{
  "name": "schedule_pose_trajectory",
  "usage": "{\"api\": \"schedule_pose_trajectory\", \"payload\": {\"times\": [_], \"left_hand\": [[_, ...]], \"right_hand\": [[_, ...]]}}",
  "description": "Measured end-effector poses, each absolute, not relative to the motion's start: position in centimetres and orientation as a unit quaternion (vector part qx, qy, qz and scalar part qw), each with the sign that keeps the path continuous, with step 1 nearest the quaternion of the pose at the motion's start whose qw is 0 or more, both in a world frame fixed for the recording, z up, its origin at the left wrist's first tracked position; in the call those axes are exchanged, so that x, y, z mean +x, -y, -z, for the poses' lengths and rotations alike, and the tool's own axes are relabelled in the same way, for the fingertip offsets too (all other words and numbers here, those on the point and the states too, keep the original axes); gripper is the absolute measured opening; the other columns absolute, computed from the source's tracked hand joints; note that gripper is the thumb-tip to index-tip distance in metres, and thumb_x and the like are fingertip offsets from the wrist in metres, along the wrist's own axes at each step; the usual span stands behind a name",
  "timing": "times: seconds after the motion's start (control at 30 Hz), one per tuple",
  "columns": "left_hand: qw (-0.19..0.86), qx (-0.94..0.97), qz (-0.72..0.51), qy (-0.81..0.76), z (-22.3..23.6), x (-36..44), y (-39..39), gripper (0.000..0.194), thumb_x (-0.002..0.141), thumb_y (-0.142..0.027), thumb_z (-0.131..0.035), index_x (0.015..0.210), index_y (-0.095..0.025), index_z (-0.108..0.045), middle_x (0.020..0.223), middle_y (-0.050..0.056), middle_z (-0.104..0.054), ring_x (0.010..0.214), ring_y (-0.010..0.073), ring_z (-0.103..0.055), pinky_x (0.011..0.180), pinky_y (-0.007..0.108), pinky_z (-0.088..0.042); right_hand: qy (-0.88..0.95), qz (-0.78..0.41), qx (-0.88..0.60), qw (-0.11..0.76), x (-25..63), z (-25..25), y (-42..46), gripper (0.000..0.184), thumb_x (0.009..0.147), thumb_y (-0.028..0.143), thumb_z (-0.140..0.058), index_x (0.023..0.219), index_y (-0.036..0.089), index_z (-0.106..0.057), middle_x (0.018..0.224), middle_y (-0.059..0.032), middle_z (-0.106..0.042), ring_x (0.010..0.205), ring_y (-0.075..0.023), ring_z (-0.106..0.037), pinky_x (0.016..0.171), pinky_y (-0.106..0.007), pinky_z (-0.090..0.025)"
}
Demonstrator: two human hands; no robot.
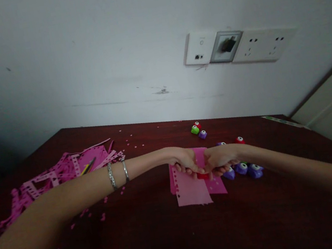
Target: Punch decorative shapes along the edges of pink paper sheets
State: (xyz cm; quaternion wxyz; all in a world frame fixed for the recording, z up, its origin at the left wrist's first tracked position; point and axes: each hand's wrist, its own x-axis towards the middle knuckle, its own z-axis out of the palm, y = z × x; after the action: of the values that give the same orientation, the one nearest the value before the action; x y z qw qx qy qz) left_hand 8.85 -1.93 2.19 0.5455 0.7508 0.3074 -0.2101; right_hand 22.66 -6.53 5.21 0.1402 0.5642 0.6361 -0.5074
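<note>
My left hand [186, 161] and my right hand [221, 157] meet over pink paper [193, 192], fingers bent and closed. Between them a small red craft punch [203, 176] shows in part, gripped from both sides with the thumbs close together on it. A row of punched holes runs down the left edge of the light pink sheet. Beneath it lies a darker pink sheet [217, 186] with a few holes. Just beyond my right hand sit several purple craft punches [242, 168], partly covered by my wrist.
Punched pink strips [36, 184] are heaped at the left, with yellow-and-black scissors [88, 166] among them. Three small punches, including a green one [195, 130], stand near the wall. Paper bits dot the dark table [140, 239]. Sockets [262, 44] are on the wall.
</note>
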Motion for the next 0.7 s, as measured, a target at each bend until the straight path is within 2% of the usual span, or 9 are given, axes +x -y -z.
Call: {"api": "schedule_pose_trajectory", "payload": {"times": [0.1,0.2,0.37,0.53,0.6,0.7], "left_hand": [[0.501,0.796,0.149,-0.307,-2.5,8.2,2.5,0.035,0.067,-0.049,-0.063,0.061,-0.015,-0.061,0.048,-0.005,-0.039,0.042,0.0051,-0.027,0.043,0.024,-0.019],[0.413,0.852,0.078,-0.312,-2.8,7.3,3.0,0.038,0.067,-0.052,-0.062,0.059,-0.015,-0.061,0.047,-0.005,-0.040,0.045,0.0064,-0.031,0.046,0.024,-0.022],[0.373,0.875,-0.027,-0.309,-2.6,5.6,4.2,0.037,0.065,-0.052,-0.063,0.070,-0.014,-0.062,0.062,-0.001,-0.056,0.056,0.0083,-0.045,0.052,0.023,-0.029],[0.278,0.891,-0.011,-0.360,-1.7,4.9,5.4,0.038,0.061,-0.053,-0.066,0.071,-0.016,-0.060,0.069,0.001,-0.060,0.059,0.0108,-0.047,0.052,0.024,-0.028],[0.253,0.898,-0.004,-0.360,-1.5,4.9,5.6,0.040,0.061,-0.054,-0.066,0.073,-0.017,-0.060,0.072,0.002,-0.060,0.062,0.0121,-0.047,0.052,0.024,-0.029],[0.252,0.902,0.010,-0.351,-1.3,4.9,5.5,0.043,0.060,-0.056,-0.066,0.078,-0.017,-0.060,0.077,0.003,-0.060,0.064,0.0127,-0.048,0.054,0.024,-0.030]], "right_hand": [[-0.641,0.485,0.581,0.126,23.3,-5.1,7.2,0.036,0.079,0.022,-0.049,0.044,0.014,-0.049,0.036,0.0051,-0.043,0.029,-0.0018,-0.033,0.030,-0.015,-0.023],[-0.674,0.478,0.560,0.071,24.1,-4.5,8.0,0.038,0.078,0.039,-0.054,0.049,0.014,-0.052,0.040,0.0042,-0.046,0.032,-0.0027,-0.037,0.033,-0.015,-0.029],[-0.687,0.372,0.624,0.015,24.8,-3.0,9.6,0.049,0.077,0.054,-0.049,0.046,0.016,-0.048,0.044,-0.0024,-0.053,0.035,-0.0087,-0.049,0.035,-0.021,-0.039],[-0.703,0.281,0.650,-0.068,25.4,-3.1,10.4,0.041,0.077,0.052,-0.050,0.061,0.016,-0.057,0.050,-0.0034,-0.058,0.038,-0.0119,-0.052,0.036,-0.023,-0.036],[-0.744,0.237,0.618,-0.096,25.6,-3.4,10.6,0.032,0.075,0.047,-0.055,0.070,0.016,-0.060,0.058,-0.0036,-0.061,0.047,-0.0132,-0.054,0.042,-0.024,-0.037],[-0.805,0.188,0.553,-0.106,25.5,-3.6,10.8,0.024,0.072,0.036,-0.062,0.086,0.016,-0.064,0.080,-0.0064,-0.065,0.070,-0.0180,-0.058,0.060,-0.028,-0.042]]}}
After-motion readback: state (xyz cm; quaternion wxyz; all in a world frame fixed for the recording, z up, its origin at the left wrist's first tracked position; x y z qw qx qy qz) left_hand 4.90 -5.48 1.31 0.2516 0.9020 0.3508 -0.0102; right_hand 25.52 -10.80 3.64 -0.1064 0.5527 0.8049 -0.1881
